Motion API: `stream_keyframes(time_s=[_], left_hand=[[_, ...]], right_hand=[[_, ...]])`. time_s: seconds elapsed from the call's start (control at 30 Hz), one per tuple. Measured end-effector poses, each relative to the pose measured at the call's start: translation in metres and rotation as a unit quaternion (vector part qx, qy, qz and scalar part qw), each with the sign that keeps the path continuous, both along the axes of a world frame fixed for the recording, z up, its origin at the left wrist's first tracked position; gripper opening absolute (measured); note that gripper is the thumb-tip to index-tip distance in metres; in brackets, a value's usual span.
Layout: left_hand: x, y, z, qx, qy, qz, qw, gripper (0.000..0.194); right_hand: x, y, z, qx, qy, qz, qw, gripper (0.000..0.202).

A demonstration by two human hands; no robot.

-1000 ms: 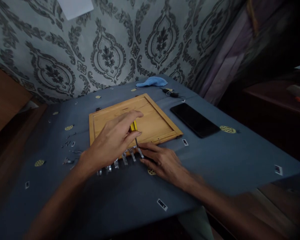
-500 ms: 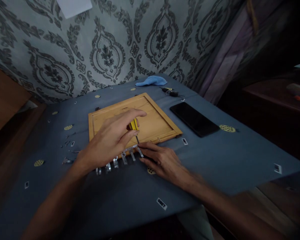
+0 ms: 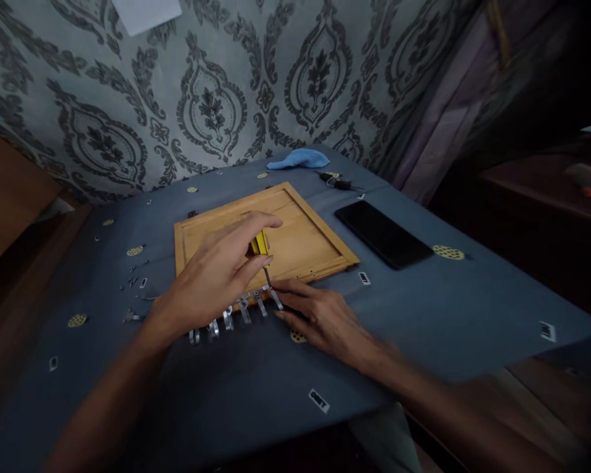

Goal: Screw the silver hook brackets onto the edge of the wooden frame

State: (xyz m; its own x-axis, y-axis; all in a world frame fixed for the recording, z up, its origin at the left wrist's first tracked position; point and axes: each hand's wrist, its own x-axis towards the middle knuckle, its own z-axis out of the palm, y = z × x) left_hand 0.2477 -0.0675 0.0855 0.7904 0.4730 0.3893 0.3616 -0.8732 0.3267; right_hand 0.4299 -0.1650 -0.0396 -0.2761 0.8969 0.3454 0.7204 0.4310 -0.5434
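My left hand is closed around the yellow handle of a screwdriver above the near edge of a framed wooden board. The screwdriver's shaft points down at the base of a small metal hook on that edge. Thumb and fingers of my right hand pinch at this hook from the right. Several more metal hooks stand in a row along the edge to the left, some partly behind my left hand and wrist. The screwdriver's tip is too small to make out.
Right of the board lies a black phone. Keys and a blue cloth are at the back. Several screws and a metal piece lie on the blue tablecloth at left. A patterned wall rises behind.
My left hand and the screwdriver have tilted slightly to the left. My right hand and the board stay where they were.
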Motion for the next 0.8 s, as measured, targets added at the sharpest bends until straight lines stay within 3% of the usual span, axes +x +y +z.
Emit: stream_keyframes(time_s=[0.5,0.8], left_hand=[[0.0030,-0.0005,-0.0031,0.002,0.008,0.008,1.000,0.038],[0.0065,-0.0023,-0.0049,0.018,-0.005,0.054,0.998,0.024]], right_hand=[[-0.0006,-0.0001,-0.0005,0.004,0.006,-0.002,1.000,0.029],[-0.0005,0.0003,0.0008,0.007,0.000,-0.003,1.000,0.026]])
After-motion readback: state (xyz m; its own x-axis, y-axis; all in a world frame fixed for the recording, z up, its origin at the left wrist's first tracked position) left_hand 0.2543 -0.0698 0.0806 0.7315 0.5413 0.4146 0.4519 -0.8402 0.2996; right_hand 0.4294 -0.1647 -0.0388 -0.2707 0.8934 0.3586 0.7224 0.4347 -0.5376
